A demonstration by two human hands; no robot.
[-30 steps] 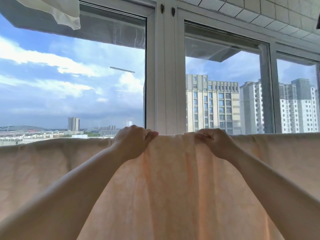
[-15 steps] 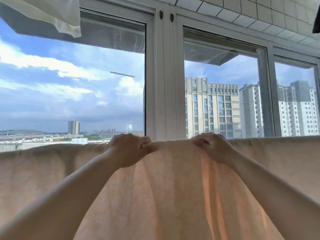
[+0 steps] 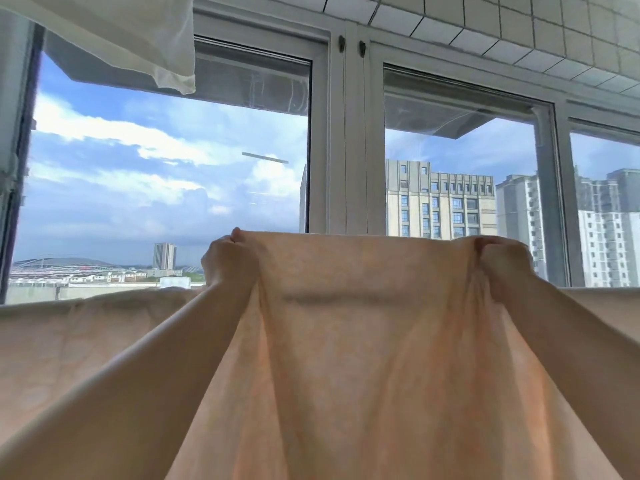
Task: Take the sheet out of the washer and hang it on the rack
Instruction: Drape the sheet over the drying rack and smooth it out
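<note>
- Both our hands are raised before the window [image 3: 173, 174], well apart, each gripping the sheet.
- Our left hand [image 3: 230, 263] pinches the peach sheet [image 3: 360, 358] at its top edge, fingers curled round a bunch of cloth.
- Our right hand [image 3: 502, 268] clutches the same edge likewise.
- Between them the sheet's top edge is pulled taut and lifted; its outer parts hang lower, left and right.
- White cloth [image 3: 131, 32] hangs at upper left.

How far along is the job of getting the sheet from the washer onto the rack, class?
Done: the peach sheet is out of the washer and already draped along a line below the window, to either side. In hand: the left hand and right hand each hold a grip on its top edge, lifting the middle section. Left: lowering that section and smoothing it. The rack itself is hidden.
</note>
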